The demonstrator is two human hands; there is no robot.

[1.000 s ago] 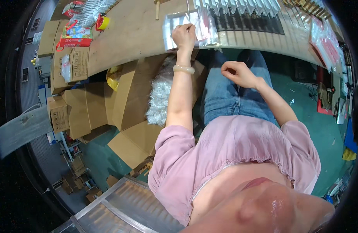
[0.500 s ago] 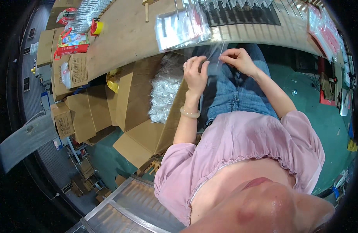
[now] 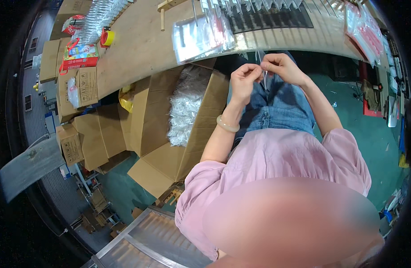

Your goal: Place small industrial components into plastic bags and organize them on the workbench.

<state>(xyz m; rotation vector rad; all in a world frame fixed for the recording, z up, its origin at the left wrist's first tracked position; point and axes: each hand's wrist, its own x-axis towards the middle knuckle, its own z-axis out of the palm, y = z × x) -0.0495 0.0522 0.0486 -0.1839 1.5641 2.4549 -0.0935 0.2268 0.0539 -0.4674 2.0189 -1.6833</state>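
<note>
Above my lap, just off the table's front edge, a clear plastic bag [image 3: 261, 57] hangs bunched into a narrow strip between my fingers. My left hand [image 3: 244, 82], with a pale bangle on its wrist, pinches it from the left. From the right, my right hand [image 3: 283, 68] grips it between thumb and fingertips. The two hands almost touch. Whether anything is inside the bag cannot be made out. On the table beyond, a stack of flat clear plastic bags [image 3: 190, 41] lies close to the front edge.
Left of my legs an open cardboard box [image 3: 141, 111] holds many crinkled clear packages [image 3: 186, 109]. A black mat [image 3: 277, 21] and rows of metal prongs are on the wooden table [image 3: 134, 49]. More pink-and-clear bags [image 3: 368, 35] lie at its right end; a red box [image 3: 80, 56] stands left.
My hands have come together, the left moving right. The bag, spread out between them before, is now drawn into a narrow strip. The view has shifted slightly.
</note>
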